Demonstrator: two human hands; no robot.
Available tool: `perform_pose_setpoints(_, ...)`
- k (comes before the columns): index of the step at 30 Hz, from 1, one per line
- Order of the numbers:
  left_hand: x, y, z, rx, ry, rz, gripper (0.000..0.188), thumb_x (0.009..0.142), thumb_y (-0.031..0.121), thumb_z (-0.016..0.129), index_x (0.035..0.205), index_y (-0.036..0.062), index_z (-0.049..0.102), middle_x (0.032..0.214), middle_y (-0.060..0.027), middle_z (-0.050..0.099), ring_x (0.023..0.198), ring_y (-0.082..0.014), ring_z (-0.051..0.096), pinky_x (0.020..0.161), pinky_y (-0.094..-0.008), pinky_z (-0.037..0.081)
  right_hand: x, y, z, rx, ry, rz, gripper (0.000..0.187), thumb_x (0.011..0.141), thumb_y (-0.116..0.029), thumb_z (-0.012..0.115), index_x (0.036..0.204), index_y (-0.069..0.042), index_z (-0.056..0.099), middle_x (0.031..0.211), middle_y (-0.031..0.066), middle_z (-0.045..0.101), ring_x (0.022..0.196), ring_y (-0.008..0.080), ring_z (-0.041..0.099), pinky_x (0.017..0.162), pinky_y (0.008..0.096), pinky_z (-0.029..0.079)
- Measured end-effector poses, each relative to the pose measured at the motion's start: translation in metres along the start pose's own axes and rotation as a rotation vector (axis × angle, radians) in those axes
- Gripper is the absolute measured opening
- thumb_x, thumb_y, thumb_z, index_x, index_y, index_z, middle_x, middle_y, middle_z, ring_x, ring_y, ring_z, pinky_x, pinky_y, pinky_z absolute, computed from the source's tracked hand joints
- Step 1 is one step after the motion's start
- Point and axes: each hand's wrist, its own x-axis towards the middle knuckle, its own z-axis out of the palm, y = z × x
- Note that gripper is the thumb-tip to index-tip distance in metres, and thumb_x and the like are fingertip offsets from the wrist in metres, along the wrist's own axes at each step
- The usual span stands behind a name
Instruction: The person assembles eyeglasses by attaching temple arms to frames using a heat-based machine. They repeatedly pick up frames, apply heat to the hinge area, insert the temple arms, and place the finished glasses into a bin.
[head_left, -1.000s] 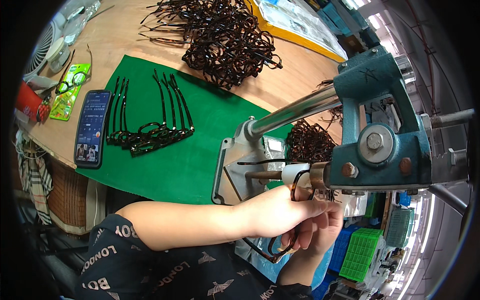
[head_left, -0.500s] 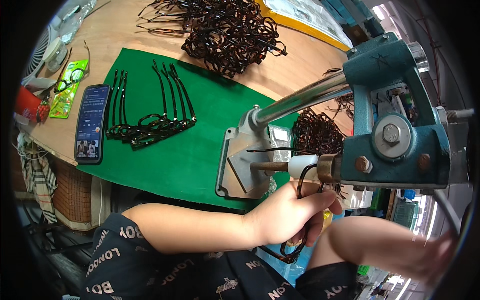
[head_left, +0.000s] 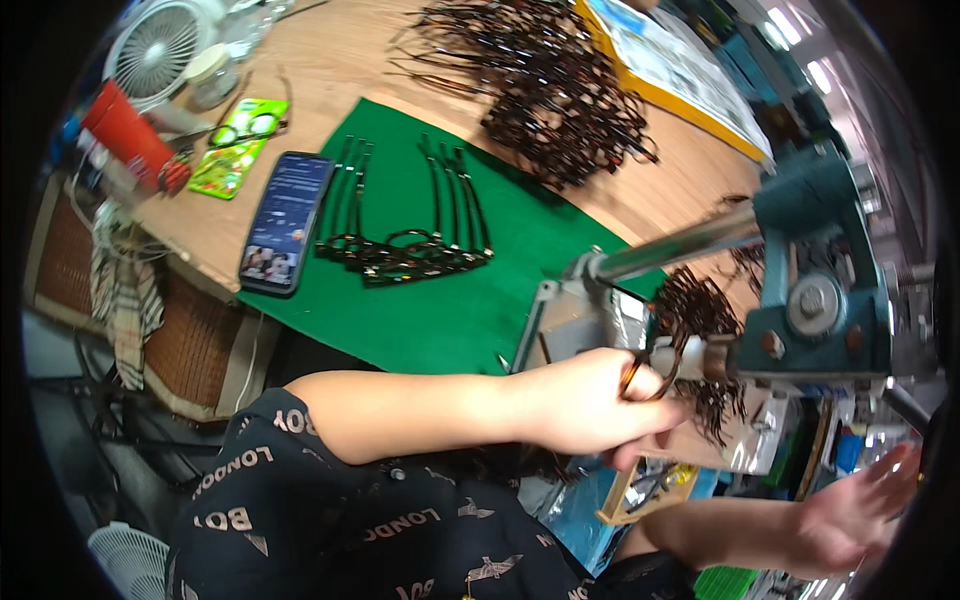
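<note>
My left hand (head_left: 605, 405) is closed around a dark tortoiseshell eyeglass frame (head_left: 664, 378), beside the white sleeve (head_left: 680, 358) on the shaft of a green hand press (head_left: 815, 300). Fingers and blur hide much of that frame. At the lower right, my right hand (head_left: 855, 512) is apart from the press, fingers loosely stretched out and slightly smeared; nothing shows in it. Just above it is the press's lever (head_left: 908, 408). Several eyeglass frames (head_left: 410, 258) lie nested on the green mat (head_left: 420, 325), their temples pointing away from me.
A large heap of tortoiseshell frames (head_left: 570, 110) sits at the back, and a smaller pile (head_left: 695, 305) behind the press. Left of the mat are a phone (head_left: 287, 220), a bright green packet (head_left: 240, 150), a lidded jar (head_left: 212, 78) and a white fan (head_left: 165, 50).
The view has shifted, so the table things appear farther right. My left hand still holds the frame, whose lower part is now hidden. My right hand appears lower, below the lever.
</note>
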Motion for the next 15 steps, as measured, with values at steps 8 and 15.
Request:
perform_pose_setpoints(8, -0.055, -0.024, -0.048, 0.798, 0.317, -0.099, 0.048, 0.085, 0.047, 0.055, 0.06, 0.0059, 0.06, 0.053, -0.0122, 0.054, 0.051, -0.0313, 0.055, 0.049, -0.0374, 0.043, -0.106, 0.036, -0.022, -0.302, -0.028, 0.478, 0.044, 0.094, -0.018, 0.036, 0.135, 0.0, 0.032, 0.119, 0.0154, 0.052, 0.113, 0.0218, 0.049, 0.097, 0.0329, 0.036)
perform_pose_setpoints(15, -0.069, -0.009, -0.086, 1.214, 0.323, -0.204, 0.06, 0.084, 0.058, 0.048, 0.06, 0.0042, 0.061, 0.053, -0.016, 0.054, 0.053, -0.0349, 0.056, 0.054, -0.041, 0.046, -0.141, 0.026, -0.018, -0.321, -0.127, 0.649, 0.044, 0.089, -0.008, 0.04, 0.133, 0.0, 0.035, 0.105, 0.012, 0.056, 0.099, 0.0196, 0.053, 0.087, 0.0308, 0.041)
